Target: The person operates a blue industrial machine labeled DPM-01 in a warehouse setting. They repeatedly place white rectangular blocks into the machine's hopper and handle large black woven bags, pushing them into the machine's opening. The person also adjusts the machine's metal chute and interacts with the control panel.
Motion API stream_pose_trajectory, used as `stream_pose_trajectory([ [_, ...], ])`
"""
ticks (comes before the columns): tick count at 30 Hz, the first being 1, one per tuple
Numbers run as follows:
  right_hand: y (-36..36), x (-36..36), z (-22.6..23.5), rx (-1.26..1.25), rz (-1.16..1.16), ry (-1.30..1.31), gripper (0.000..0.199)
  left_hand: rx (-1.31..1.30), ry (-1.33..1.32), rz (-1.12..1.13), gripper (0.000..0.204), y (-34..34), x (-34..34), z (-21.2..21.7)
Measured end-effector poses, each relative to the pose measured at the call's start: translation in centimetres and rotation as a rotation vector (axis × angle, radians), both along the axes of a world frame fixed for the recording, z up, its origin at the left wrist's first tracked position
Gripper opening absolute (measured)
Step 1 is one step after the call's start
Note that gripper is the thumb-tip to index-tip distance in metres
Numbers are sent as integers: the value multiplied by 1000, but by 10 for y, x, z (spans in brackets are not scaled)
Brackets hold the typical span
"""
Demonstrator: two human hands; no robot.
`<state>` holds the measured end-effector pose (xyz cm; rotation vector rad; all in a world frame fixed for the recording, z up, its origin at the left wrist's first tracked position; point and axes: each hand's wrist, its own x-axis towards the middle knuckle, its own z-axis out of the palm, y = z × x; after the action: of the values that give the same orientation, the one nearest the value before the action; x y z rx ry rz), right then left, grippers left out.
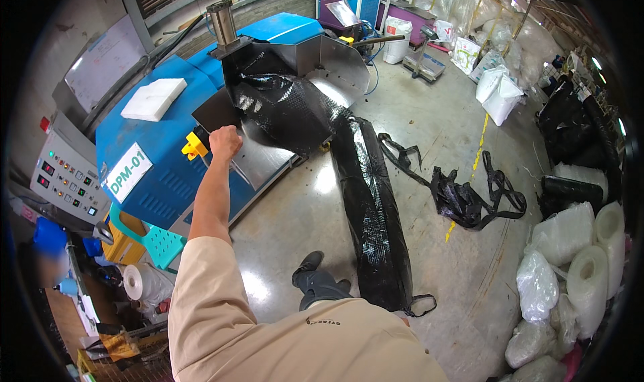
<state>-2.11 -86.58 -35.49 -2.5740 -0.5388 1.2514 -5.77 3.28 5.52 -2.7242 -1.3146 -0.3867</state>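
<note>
My left hand (226, 142) reaches forward, closed in a fist at the edge of a metal plate on the blue machine (157, 157). What its fingers hold, if anything, is hidden. Beside it, a yellow switch housing (194, 146) sticks out from the machine. Just beyond my hand, black plastic film (285, 110) with a bubbly texture bunches in a sheet-metal hopper (345, 70). From there it runs down to a long, shiny black film bundle (370, 214) lying on the floor, reaching close to my body. My right hand does not show.
Black film strips (463, 197) lie loose on the floor to the right. Clear film rolls (587, 275) are piled at the far right. A control panel (67, 167) and a turquoise plastic chair (161, 244) stand on the left. A white foam block (154, 99) rests on the machine.
</note>
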Motion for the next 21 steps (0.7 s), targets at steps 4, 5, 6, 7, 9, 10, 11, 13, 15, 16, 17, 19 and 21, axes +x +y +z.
stream_pose_trajectory([
  [4, 11, -4, 15, 12, -135, 18, 45, 0, 5, 3, 22, 0, 1, -1],
  [5, 6, -6, 19, 15, -126, 20, 45, -7, 4, 9, 21, -1, 3, -1],
  [6, 6, -4, 21, 14, -118, 18, 45, -13, 4, 15, 21, -1, 3, 1],
  [7, 16, -3, 40, 12, -112, 25, 45, -17, 8, 21, 21, -3, 1, 3],
  [9, 26, 0, 66, 8, -93, 36, 46, -38, 36, 43, 20, -4, -10, 6],
  [10, 4, -1, 39, 110, 61, -89, 48, -60, 35, 21, 20, -4, 1, 7],
  [11, 5, -5, 32, 146, -36, -42, 48, -63, 46, 22, 20, -1, 2, 7],
  [13, 9, -5, 33, 209, -225, 43, 48, -63, 38, 35, 19, 5, 3, 2],
  [15, 4, -9, 28, 168, -111, -22, 48, -87, 23, 22, 19, 3, 7, 3],
  [16, 17, -6, 36, 137, -104, -13, 47, -31, 33, 18, 20, 11, -2, -3],
  [17, 19, -8, 46, 93, -119, -7, 47, -113, 70, 38, 21, 5, 6, 3],
  [19, 22, -9, 49, 48, -49, -53, 41, -29, 77, 32, 23, 11, 4, -4],
  [21, 40, -8, 67, 58, -424, 131, 37, -14, 48, 35, 24, 10, 0, -2],
])
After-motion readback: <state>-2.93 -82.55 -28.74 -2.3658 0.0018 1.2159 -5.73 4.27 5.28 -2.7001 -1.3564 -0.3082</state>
